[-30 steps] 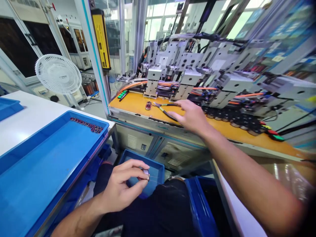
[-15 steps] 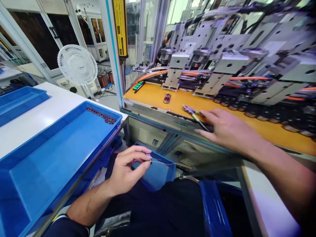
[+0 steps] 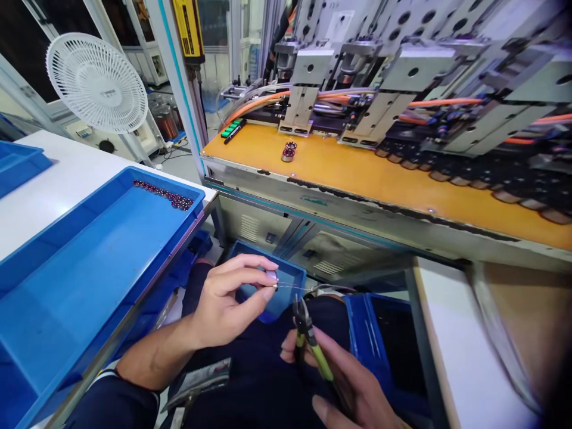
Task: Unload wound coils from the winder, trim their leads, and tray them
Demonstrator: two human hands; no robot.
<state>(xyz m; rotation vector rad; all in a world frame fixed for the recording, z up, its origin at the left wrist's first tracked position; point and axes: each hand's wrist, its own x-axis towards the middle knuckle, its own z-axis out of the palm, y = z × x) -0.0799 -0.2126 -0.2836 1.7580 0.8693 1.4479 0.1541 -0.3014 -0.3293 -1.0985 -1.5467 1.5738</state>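
Note:
Between thumb and fingers, my left hand [image 3: 235,298] pinches a small wound coil part [image 3: 271,279], mostly covered by the fingers. Two thin wire ends stick out of it to the right. My right hand [image 3: 344,375] is wrapped round a pair of cutting pliers [image 3: 310,339] with yellow-green and black handles. The jaws of the pliers point up and stand slightly apart, just below and right of the wire ends. Both hands are above my lap.
A large blue tray [image 3: 102,229] at left holds a cluster of small coil parts [image 3: 172,198]. Two more sit on the orange machine bench [image 3: 335,173], below metal fixtures [image 3: 308,83]. A blue bin [image 3: 290,277] stands behind my left hand. A white fan [image 3: 98,83] is at the upper left.
My right hand has picked up the pliers from the bench edge and brought them down beside the wires. My left hand stays about where it was, still pinching the coil. The view has shifted.

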